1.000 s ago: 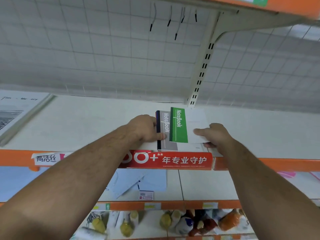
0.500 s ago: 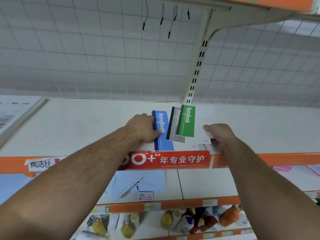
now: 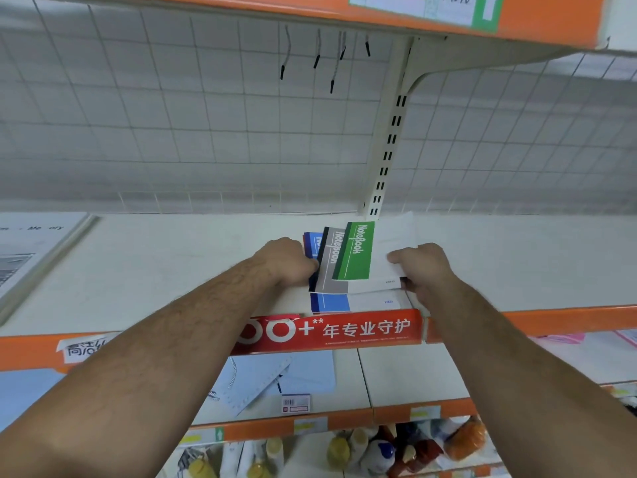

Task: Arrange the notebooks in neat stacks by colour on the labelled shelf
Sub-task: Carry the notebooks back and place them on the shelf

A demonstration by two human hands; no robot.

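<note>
Just above the red strip on the shelf edge, three notebooks lie fanned on the white board. The green notebook is on top. The grey notebook sits under it, shifted left. The blue notebook is lowest, and its near end reaches almost to the strip.

The left hand is above the strip's left half, at the left edges of the stack. Its fingers are curled and close together, their tips hidden behind the knuckles. The thumb touches the grey notebook's dark spine. Whether this hand grips or only pushes I cannot tell.

The right hand is above the strip's right end. It pinches the white right side of the green and grey notebooks, with the thumb flat on top and the fingers curled under. The blue notebook lies free of this hand.

Far above the strip, a slotted post rises from the back of the shelf against a wire grid. Far left of the strip, a large printed booklet lies on the same board. Below the strip, a lower shelf holds pale blue papers, and bottles stand lower still.
</note>
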